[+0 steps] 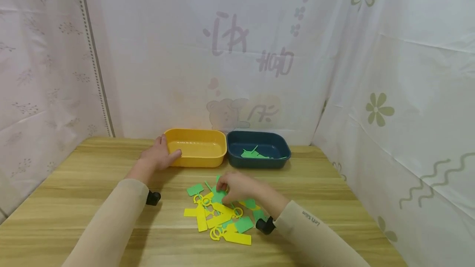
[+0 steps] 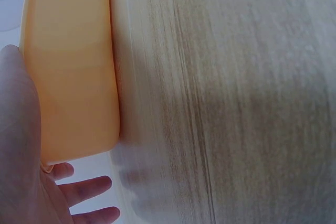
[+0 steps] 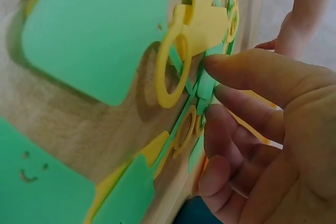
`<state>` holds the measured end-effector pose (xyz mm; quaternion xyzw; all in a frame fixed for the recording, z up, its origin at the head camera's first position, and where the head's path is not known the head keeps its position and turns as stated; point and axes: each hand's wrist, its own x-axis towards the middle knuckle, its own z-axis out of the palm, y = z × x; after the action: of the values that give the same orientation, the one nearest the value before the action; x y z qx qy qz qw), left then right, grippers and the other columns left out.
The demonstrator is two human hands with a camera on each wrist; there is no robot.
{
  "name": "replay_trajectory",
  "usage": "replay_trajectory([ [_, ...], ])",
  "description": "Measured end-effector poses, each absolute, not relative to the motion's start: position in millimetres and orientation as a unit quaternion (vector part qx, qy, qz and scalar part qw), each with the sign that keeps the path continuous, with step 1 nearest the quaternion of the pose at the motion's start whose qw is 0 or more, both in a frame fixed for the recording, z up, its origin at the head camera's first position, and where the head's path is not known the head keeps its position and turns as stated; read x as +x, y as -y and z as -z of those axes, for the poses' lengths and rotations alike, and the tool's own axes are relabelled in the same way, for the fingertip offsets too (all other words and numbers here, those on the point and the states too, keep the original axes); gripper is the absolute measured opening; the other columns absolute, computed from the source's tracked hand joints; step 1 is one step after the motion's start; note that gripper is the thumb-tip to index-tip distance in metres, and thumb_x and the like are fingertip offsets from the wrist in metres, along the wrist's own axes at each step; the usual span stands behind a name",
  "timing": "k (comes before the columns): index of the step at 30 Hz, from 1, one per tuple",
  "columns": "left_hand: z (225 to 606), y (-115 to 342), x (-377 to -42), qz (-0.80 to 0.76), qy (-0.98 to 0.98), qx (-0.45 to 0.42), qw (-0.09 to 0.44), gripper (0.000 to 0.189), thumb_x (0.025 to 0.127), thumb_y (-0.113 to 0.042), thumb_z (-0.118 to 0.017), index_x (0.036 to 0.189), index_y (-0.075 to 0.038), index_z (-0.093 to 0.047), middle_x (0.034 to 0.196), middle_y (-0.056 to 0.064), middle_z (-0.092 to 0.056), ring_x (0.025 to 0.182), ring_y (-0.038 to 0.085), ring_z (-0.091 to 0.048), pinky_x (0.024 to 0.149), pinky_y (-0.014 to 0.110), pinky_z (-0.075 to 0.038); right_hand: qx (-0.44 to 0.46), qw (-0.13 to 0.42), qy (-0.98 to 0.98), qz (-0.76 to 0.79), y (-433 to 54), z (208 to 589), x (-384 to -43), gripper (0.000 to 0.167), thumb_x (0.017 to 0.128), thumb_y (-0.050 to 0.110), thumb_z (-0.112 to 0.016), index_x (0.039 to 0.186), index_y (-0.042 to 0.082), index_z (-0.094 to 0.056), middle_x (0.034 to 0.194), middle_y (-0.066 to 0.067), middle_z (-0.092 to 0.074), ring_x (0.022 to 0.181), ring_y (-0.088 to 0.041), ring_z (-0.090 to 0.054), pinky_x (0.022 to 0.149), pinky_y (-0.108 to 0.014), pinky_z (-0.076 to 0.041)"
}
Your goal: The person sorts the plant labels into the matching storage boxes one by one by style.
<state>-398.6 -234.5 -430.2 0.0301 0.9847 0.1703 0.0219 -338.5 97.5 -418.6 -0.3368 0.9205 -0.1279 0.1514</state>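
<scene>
Left hand (image 1: 157,154), fingers spread, touches the yellow bin (image 1: 198,162); blue bin (image 1: 259,164) adjoins. Right hand (image 1: 239,186), thumb and forefinger nearly closed, grip unclear, partly hides mixed tags (image 1: 219,220) on the table (image 1: 326,217).

Green tag (image 3: 206,86) seemingly part-hidden by right hand (image 3: 286,135); sleeves (image 1: 111,221) cut off.

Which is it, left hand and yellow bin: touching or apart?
Touching: in the left wrist view, the left hand meets the rim of the yellow bin with no visible gap.
</scene>
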Motion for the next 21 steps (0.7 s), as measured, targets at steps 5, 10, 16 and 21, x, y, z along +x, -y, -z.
replay_trajectory([
  [5, 428.5, 233.3, -396.7, -0.173, -0.984, 0.03, 0.021, 0.109, 0.108, -0.066, -0.038, 0.17, 0.013, 0.006, 0.178, 0.038, -0.007, 0.138, 0.065, -0.055, 0.111, 0.079, -0.044, -0.338, 0.151, -0.92, 0.128, -97.1, 421.1, -337.5, 0.021, 0.092, 0.021, -0.088, 0.11, 0.022, -0.078, 0.106, 0.008, -0.067, 0.096, -0.006, -0.058, 0.092, -0.025, -0.053],
  [10, 427.1, 233.4, -396.7, -0.171, -0.985, 0.032, 0.02, 0.11, 0.108, -0.067, -0.037, 0.17, 0.013, 0.006, 0.178, 0.039, -0.006, 0.136, 0.065, -0.056, 0.109, 0.078, -0.046, -0.34, 0.151, -0.919, 0.128, -97.0, 422.4, -338.1, 0.02, 0.092, 0.019, -0.087, 0.108, 0.024, -0.077, 0.102, 0.01, -0.066, 0.093, -0.006, -0.058, 0.089, -0.024, -0.053],
  [16, 429.0, 233.6, -397.7, -0.171, -0.985, 0.03, 0.02, 0.111, 0.106, -0.068, -0.036, 0.17, 0.012, 0.007, 0.179, 0.037, -0.007, 0.136, 0.064, -0.057, 0.111, 0.077, -0.045, -0.335, 0.152, -0.923, 0.117, -96.7, 422.1, -336.7, 0.018, 0.093, 0.024, -0.088, 0.105, 0.026, -0.075, 0.104, 0.01, -0.061, 0.095, -0.007, -0.056, 0.091, -0.025, -0.053],
  [21, 429.6, 233.5, -397.8, -0.169, -0.985, 0.029, 0.022, 0.11, 0.107, -0.067, -0.037, 0.17, 0.013, 0.007, 0.179, 0.037, -0.006, 0.135, 0.064, -0.058, 0.111, 0.079, -0.044, -0.33, 0.153, -0.925, 0.114, -96.7, 420.6, -335.1, 0.019, 0.092, 0.027, -0.089, 0.101, 0.026, -0.073, 0.102, 0.011, -0.059, 0.092, -0.007, -0.055, 0.088, -0.024, -0.052],
])
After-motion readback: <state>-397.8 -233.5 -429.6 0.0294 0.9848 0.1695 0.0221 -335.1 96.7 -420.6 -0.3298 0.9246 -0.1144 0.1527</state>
